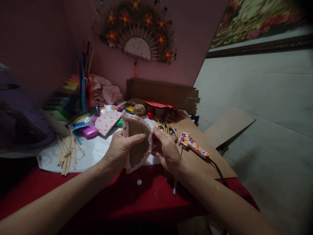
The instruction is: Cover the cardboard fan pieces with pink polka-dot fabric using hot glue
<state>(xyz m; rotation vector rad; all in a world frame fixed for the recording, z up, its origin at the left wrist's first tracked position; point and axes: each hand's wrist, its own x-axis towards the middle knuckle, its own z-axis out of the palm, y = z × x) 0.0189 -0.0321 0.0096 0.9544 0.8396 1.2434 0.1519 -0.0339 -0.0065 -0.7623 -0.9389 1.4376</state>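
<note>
Between my hands is a half-round piece of cardboard (137, 147), its edges wrapped in white fabric with coral dots. My left hand (119, 147) grips its left side, the thumb lying across the bare brown cardboard. With fingers pinched, my right hand (166, 147) holds the curved fabric edge on the other side. The piece is tilted upright above the table. To the right of my right hand lies a flower-patterned glue gun (194, 145) with a clear glue stick (174, 186) near it. Gold-handled scissors (171, 130) lie just beyond that hand.
Wooden sticks (67, 153) lie on a white sheet (95, 156) at left. A dotted fabric half-round (107, 122), a twine ball (139, 109) and colourful packets (90, 131) sit behind. The glue gun's cord (218, 171) crosses a cardboard sheet (207, 163). A fan-shaped decoration (137, 48) hangs on the wall.
</note>
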